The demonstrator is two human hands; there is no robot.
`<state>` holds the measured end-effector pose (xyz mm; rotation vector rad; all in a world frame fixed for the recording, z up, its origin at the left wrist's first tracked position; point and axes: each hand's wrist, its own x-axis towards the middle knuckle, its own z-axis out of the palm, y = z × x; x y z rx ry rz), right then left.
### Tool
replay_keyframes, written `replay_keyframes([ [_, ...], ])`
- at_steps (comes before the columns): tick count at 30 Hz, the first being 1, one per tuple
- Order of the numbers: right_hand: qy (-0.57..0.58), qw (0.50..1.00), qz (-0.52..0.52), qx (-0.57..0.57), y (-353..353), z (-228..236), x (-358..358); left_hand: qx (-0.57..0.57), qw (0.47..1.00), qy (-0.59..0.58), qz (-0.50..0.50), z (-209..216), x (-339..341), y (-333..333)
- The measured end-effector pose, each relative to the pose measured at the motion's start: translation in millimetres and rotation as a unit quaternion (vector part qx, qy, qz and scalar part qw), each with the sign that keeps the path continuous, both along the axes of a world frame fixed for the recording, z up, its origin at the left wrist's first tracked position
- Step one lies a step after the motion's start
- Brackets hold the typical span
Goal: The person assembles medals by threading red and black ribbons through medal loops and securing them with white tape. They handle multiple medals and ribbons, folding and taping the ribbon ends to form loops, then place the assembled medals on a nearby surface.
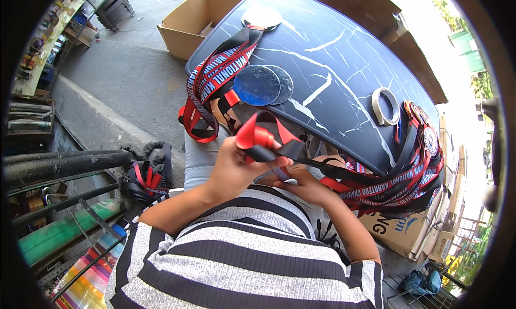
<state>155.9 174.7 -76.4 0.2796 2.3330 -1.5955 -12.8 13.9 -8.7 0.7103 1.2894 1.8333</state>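
Note:
In front of my lap, a red and black medal ribbon [263,137] is looped and folded in my left hand [234,166], its fingers closed round it. Close beside it, my right hand [305,184] has its fingers pinched together at the ribbon's lower part; exactly what lies between the fingertips is partly hidden. Printed red and black ribbons [223,67] hang over the table's left edge from a round white disc [262,16]. Nearer me on the tabletop, a shiny round blue disc [257,86] overlaps a second round disc [282,84].
On the dark marbled table [333,115] lies a roll of tape [386,106]. Medals [429,139] with bunched ribbons [398,193] hang at its right edge. Cardboard boxes [185,26] stand behind and at the right [395,231]. Black metal bars [64,166] are on the left.

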Motion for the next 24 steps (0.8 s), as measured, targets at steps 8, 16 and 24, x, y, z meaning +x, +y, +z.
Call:
replay_keyframes([
  [8,-0.058,0.979,-0.121,-0.156,2,63,-4,-0.045,0.992,-0.108,-0.050,11,-12,-7],
  [16,0.108,0.971,-0.121,-0.178,-6,61,7,-0.015,0.924,-0.288,-0.252,14,-29,-13],
  [24,0.053,0.964,-0.151,-0.211,8,76,31,-0.005,0.884,-0.337,-0.324,20,-29,-11],
])
